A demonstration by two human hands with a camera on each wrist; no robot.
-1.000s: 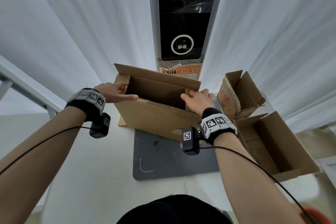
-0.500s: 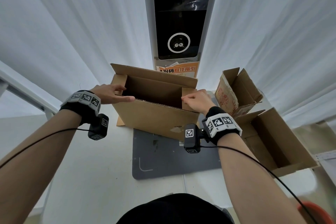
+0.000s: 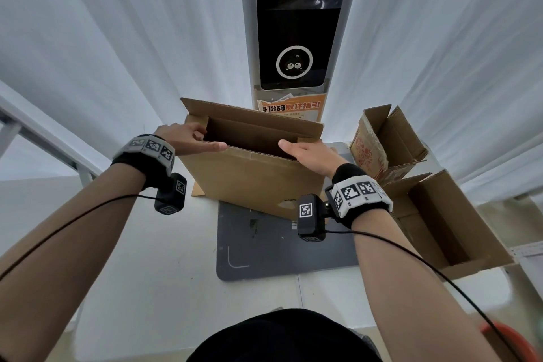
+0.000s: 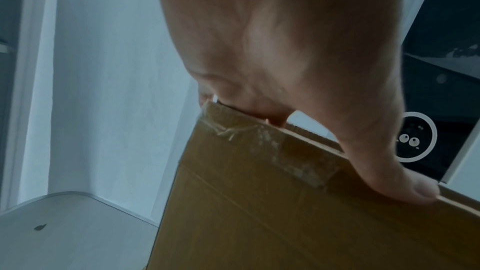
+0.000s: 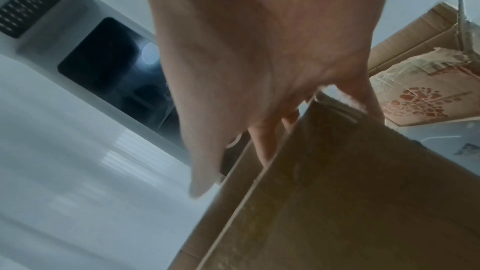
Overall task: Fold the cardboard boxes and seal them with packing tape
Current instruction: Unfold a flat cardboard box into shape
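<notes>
A brown cardboard box (image 3: 249, 179) stands open-topped on a grey mat (image 3: 279, 250). My left hand (image 3: 188, 141) holds its upper left corner. The thumb (image 4: 405, 188) lies along the near panel's top edge, and the fingers curl over the left side flap into the box (image 4: 285, 213). My right hand (image 3: 311, 156) lies palm down on the right side flap with straight fingers, the thumb stretched left over the near edge. In the right wrist view the right hand's fingers (image 5: 262, 147) reach past the flap edge of the box (image 5: 350, 202). No tape is visible.
Two more open cardboard boxes stand to the right: one with red print (image 3: 390, 144) and a larger one (image 3: 446, 223) at the table's right edge. A tall kiosk with a black screen (image 3: 293, 38) rises behind. White curtains surround the white table (image 3: 161, 273).
My right hand has flattened onto the right side flap and pushed it inward, its thumb now stretched left. My left hand stays at the left corner.
</notes>
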